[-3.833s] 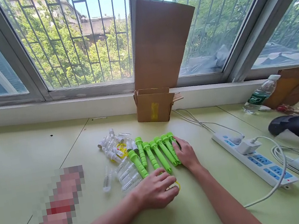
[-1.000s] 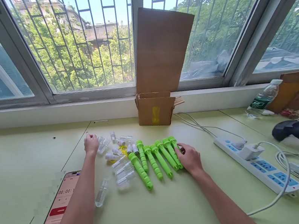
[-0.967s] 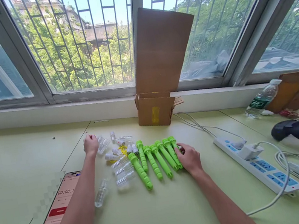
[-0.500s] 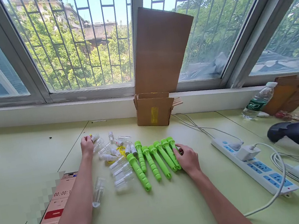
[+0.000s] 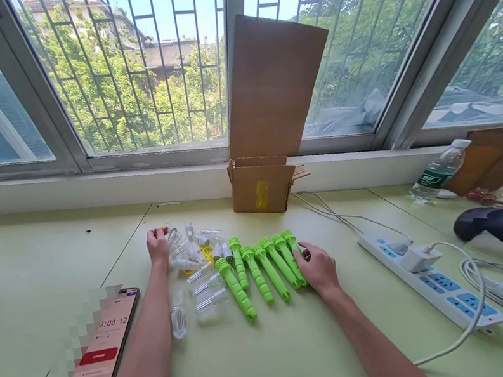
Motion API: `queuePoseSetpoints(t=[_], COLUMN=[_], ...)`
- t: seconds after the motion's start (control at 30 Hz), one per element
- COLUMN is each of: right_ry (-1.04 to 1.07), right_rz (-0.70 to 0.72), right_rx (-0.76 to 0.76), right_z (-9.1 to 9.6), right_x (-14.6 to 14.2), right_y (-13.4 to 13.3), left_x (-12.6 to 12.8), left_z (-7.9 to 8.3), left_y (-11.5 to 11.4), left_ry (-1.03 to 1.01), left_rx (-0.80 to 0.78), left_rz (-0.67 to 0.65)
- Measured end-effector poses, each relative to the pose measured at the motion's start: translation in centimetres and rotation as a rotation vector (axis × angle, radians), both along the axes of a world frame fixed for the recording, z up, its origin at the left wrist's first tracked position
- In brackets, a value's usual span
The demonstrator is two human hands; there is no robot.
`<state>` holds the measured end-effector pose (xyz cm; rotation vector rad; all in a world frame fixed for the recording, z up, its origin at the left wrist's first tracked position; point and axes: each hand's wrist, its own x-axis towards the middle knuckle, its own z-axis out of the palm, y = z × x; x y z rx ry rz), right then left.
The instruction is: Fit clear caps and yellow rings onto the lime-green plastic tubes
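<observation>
My left hand is closed at the far left of a loose pile, its fingertips pinched together. What they hold is too small or hidden to name. Beside them lie clear plastic tubes, small white cylindrical pieces and yellow cords. One clear tube lies apart, along my left forearm. Several green ribbed plastic tubes with threaded tops form a slanting row. At the row's right end, my right hand curls its fingers around the last green tube, which stays on the table.
A phone showing a timer lies left of my forearm. Behind the pile stands a cardboard box. To the right are a power strip with cables, a water bottle and a black curved object.
My left hand and forearm have shifted right, uncovering more of the phone. The separate clear tube has moved right and turned straighter. My right hand stays at the last green tube.
</observation>
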<state>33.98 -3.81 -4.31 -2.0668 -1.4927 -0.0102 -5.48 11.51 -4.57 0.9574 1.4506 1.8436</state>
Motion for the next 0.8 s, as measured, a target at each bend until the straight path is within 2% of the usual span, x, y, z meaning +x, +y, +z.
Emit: queuePoseSetpoints(t=[0.37,0.67,0.8], right_ry=[-0.042,0.141,0.172], right_rz=[-0.02,-0.101,-0.089], right_rx=[-0.056,0.304,0.408], right_z=[-0.3,-0.5,-0.1], right_x=[0.0,0.4,0.4], right_y=[0.3,0.7,0.9], left_x=[1.9,2.1,1.8], left_z=[-0.3,0.0,0.5], left_y=[-0.8,-1.7,-2.1], left_ry=[0.008,0.002,-0.016], left_rx=[0.02,0.023,0.032], left_rz=[-0.042,-0.032,-0.01])
